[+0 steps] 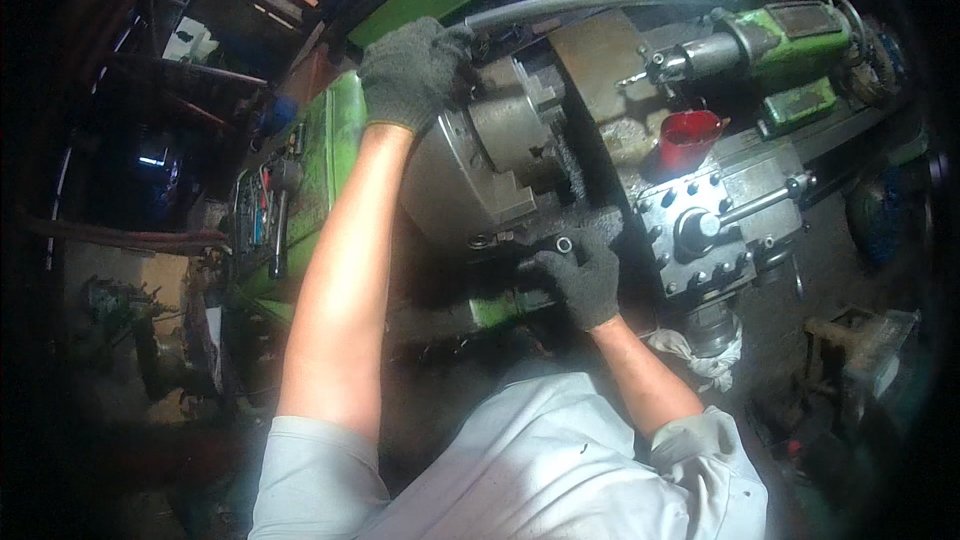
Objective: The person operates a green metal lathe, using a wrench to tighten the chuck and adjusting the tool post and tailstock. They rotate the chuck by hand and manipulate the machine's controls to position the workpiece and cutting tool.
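The chuck (500, 140) has the headstock (338, 140) to its left and the bar (610, 0) behind it. The left hand (412, 75) is at its far left edge, the right hand (588, 280) before it. To its right are the cup (686, 145) and tool post (697, 230); farther right, the tailstock (795, 45).
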Action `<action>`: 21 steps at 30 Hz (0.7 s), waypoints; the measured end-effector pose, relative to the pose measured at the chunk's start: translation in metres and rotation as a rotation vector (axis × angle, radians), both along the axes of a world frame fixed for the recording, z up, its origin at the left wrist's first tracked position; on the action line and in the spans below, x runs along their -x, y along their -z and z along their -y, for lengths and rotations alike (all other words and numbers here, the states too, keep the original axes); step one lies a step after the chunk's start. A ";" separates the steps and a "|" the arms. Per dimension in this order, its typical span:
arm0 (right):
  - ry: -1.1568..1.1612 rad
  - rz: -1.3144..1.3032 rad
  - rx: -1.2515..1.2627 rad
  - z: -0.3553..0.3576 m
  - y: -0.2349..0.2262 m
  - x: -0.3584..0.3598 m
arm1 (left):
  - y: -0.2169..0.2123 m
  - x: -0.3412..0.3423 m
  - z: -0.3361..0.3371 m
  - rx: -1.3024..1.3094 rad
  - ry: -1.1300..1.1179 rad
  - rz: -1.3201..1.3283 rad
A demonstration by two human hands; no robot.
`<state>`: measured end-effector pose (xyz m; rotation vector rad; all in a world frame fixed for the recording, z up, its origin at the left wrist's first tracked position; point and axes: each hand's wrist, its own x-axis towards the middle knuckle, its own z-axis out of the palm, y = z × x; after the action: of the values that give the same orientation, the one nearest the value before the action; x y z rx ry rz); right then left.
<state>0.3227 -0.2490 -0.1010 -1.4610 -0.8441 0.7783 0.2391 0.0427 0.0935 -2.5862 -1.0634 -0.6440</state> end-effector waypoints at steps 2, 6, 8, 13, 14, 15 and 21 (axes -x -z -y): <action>-0.031 -0.016 -0.012 0.004 0.012 0.003 | 0.004 0.002 -0.004 -0.027 0.056 0.018; -0.160 0.052 -0.080 0.008 0.016 -0.002 | 0.007 0.002 -0.005 0.028 0.039 0.056; -0.224 -0.009 -0.099 0.008 0.015 -0.001 | 0.005 0.003 -0.003 0.034 0.045 0.047; -0.366 -0.043 -0.199 0.008 0.017 -0.001 | 0.004 0.005 -0.004 -0.050 0.039 -0.044; -0.394 -0.084 -0.203 0.010 0.014 -0.005 | 0.004 0.001 -0.002 -0.059 0.028 -0.067; -0.422 -0.126 -0.207 0.012 0.012 -0.007 | 0.003 -0.001 0.001 -0.062 0.053 -0.060; -0.520 -0.150 -0.273 0.019 0.012 -0.005 | 0.002 -0.004 0.002 0.062 -0.058 0.004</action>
<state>0.3277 -0.2683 -0.1127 -0.9348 -1.1827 1.0940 0.2433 0.0408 0.0914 -2.5964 -1.1734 -0.6111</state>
